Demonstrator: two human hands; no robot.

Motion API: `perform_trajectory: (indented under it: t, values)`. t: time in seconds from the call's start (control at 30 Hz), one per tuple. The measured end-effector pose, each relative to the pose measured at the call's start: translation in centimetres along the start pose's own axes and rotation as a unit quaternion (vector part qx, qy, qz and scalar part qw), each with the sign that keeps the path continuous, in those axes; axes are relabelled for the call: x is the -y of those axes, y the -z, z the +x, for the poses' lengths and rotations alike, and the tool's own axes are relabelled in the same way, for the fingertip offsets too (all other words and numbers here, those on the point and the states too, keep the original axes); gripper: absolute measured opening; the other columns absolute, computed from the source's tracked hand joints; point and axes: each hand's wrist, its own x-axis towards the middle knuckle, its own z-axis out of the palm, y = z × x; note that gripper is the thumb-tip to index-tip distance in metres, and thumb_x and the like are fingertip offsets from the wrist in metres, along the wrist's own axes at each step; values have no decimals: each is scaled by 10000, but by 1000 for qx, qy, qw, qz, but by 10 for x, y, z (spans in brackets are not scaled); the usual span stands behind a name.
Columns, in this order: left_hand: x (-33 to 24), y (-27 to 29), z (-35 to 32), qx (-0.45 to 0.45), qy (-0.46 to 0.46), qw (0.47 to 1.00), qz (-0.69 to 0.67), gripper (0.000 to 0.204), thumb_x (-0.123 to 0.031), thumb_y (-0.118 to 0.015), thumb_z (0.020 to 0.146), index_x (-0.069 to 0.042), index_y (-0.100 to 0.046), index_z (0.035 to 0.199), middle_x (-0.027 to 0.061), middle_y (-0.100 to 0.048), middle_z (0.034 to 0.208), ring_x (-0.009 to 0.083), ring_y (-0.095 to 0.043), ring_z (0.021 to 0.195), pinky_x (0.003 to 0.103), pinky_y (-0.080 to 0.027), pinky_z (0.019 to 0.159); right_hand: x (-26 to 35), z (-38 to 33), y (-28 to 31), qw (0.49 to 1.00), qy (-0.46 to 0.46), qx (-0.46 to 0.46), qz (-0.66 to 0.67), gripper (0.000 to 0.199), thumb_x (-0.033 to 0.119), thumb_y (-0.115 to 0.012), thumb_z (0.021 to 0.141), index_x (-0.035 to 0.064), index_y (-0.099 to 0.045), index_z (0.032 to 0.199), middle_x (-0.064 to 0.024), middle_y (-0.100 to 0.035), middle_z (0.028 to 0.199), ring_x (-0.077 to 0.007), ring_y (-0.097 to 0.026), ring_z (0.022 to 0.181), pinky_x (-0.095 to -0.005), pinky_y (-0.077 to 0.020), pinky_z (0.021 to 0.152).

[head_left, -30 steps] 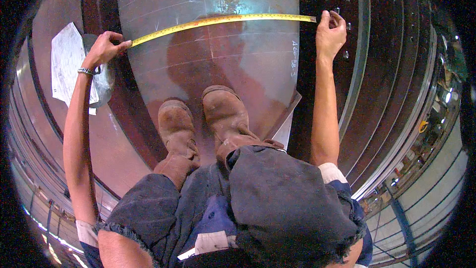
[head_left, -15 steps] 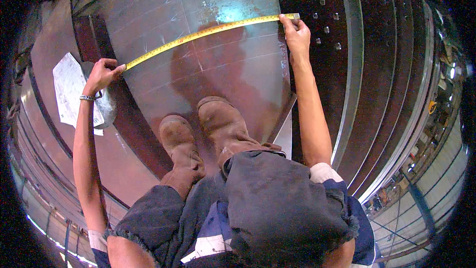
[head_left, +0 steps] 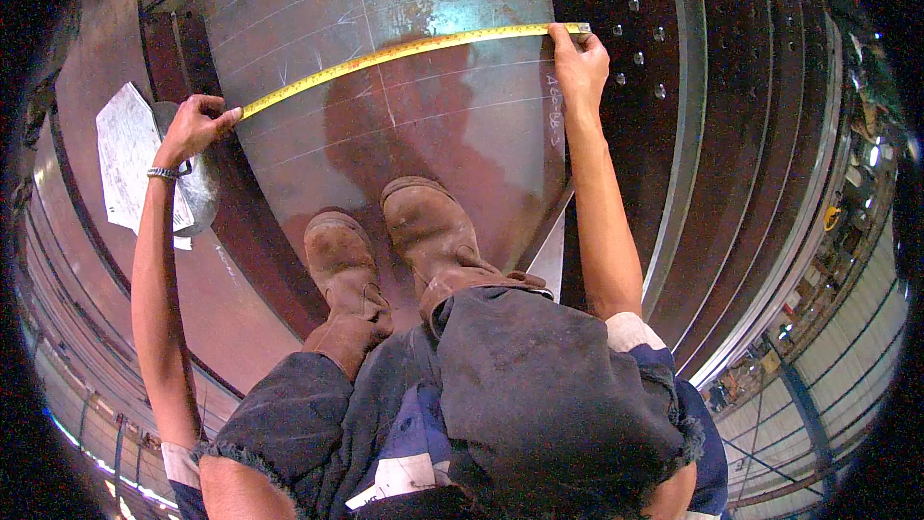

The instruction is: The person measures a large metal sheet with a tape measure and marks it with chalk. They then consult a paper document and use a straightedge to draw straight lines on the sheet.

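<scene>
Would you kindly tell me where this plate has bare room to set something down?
The plate looks free between the tape measure and the boots, and beyond the tape, apart from marks. It is crowded at the boots; off its left side, papers lie by the left hand, and the right hand pinches the tape at the right edge.

A broad, smooth metal plate (head_left: 274, 29), grey toward the top and reddish brown lower down, carries two brown boots (head_left: 423, 217) and is marked with thin pale lines and some white writing near its right edge. A yellow tape measure (head_left: 385, 56) stretches over it from side to side, though whether it touches the surface all along cannot be told. To the left, on another reddish-brown metal surface (head_left: 241, 303), lie white paper sheets (head_left: 128, 154) with a rounded grey thing (head_left: 204, 197) just beside and partly under them.
</scene>
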Motion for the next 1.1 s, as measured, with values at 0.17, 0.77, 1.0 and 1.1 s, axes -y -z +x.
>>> perform_trajectory:
  t: [0.17,0.77,1.0,1.1]
  values:
    - [4,-6,-4,-68,-29,997,4,521,-461,-782,859,56,-719,862,97,-692,695,139,-648,646,320,-513,618,-4,1,-1,1000,-2,11,24,481,383,-781,804,-34,-703,1033,-178,-743,1021,-299,-710,946,-377,-521,887]
    - [-10,4,1,31,44,998,18,679,-514,-796,821,95,-699,1106,184,-734,921,216,-694,824,349,-544,775,-21,3,11,992,-14,-17,124,409,318,-784,822,-40,-676,986,-134,-723,938,-190,-676,843,-326,-535,801]
    - [3,0,6,34,8,999,-19,599,-479,-788,849,99,-707,985,107,-709,730,148,-675,659,325,-537,643,-14,8,58,979,83,-100,159,172,56,-577,963,-51,-629,1087,-129,-699,891,-171,-703,780,-283,-604,696]
    - [7,-2,5,32,24,999,-22,632,-476,-789,849,112,-691,1055,110,-712,743,151,-679,661,323,-543,645,4,3,68,972,111,-113,171,211,158,-577,1026,-38,-653,1048,-126,-724,888,-175,-716,757,-283,-599,673]
